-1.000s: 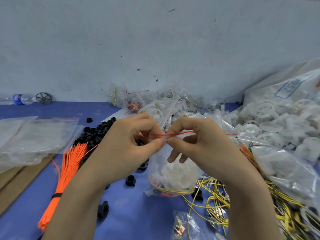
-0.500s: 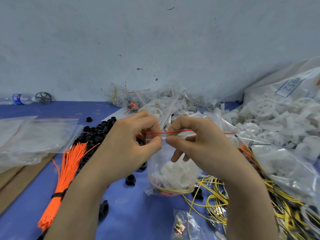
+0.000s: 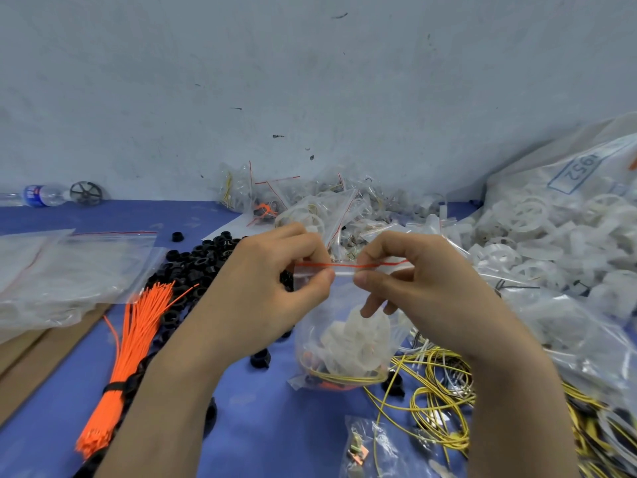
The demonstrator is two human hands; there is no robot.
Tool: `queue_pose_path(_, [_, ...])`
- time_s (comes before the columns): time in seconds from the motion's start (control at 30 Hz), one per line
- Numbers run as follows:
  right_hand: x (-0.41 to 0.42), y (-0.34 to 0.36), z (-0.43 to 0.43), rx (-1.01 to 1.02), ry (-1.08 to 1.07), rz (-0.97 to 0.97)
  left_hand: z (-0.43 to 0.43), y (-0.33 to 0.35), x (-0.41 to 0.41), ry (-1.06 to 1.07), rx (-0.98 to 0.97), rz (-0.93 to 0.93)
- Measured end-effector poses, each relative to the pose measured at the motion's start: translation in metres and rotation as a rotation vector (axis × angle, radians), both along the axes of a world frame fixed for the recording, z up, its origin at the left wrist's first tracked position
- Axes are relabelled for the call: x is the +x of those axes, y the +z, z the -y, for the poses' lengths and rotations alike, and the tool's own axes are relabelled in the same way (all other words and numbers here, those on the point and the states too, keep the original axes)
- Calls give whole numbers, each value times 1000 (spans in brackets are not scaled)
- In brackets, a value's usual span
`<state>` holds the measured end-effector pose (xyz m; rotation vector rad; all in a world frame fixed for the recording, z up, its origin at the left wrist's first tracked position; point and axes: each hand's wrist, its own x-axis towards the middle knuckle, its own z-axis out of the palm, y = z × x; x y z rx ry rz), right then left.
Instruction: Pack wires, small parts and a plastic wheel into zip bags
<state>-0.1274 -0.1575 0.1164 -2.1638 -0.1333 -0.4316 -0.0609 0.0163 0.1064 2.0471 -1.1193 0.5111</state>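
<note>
Blue tabletop (image 3: pixel 262 429) is lying under a scuffed white wall. Above its near middle, the left hand (image 3: pixel 265 291) and right hand (image 3: pixel 424 291) are pinching the red-lined seal of a zip bag (image 3: pixel 344 326), fingers curled on its top edge. Inside are showing a white plastic wheel (image 3: pixel 358 339) and yellow wires (image 3: pixel 344 377). An orange wire bundle (image 3: pixel 127 360) is lying to the left.
</note>
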Motion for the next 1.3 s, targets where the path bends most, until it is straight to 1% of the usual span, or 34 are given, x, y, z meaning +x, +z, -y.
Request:
queue_pose_path(0.1, [-1, 1, -2, -16, 6, 13, 4, -1, -1, -15, 12, -19])
queue_pose_path(0.27, [1, 1, -3, 10, 31, 24, 3, 0, -1, -22, 11, 24])
queue_pose_path(0.37, [0, -1, 2, 9, 6, 15, 3, -1, 0, -8, 7, 22])
queue_pose_path(0.47, [-1, -1, 4, 18, -16, 45, 5, -1, -1, -7, 10, 20])
queue_pose_path(0.57, [-2, 0, 3, -3, 6, 45, 6, 0, -2, -36, 4, 39])
queue_pose_path(0.67, [-2, 1, 1, 23, 28, 38, 7, 1, -4, -57, 2, 50])
queue_pose_path(0.93, [-1, 0, 2, -5, 61, 45, 8, 1, -4, -87, -15, 19])
queue_pose_path(1.13, [-2, 0, 4, 37, 43, 57, 5, 1, -3, -66, -14, 35])
queue_pose_path(1.23, [-3, 0, 7, 13, 45, 59, 7, -1, -3, -70, -22, 19])
queue_pose_path(1.3, [-4, 0, 6, -5, 41, 71, 11, -2, -4, -62, -23, 48])
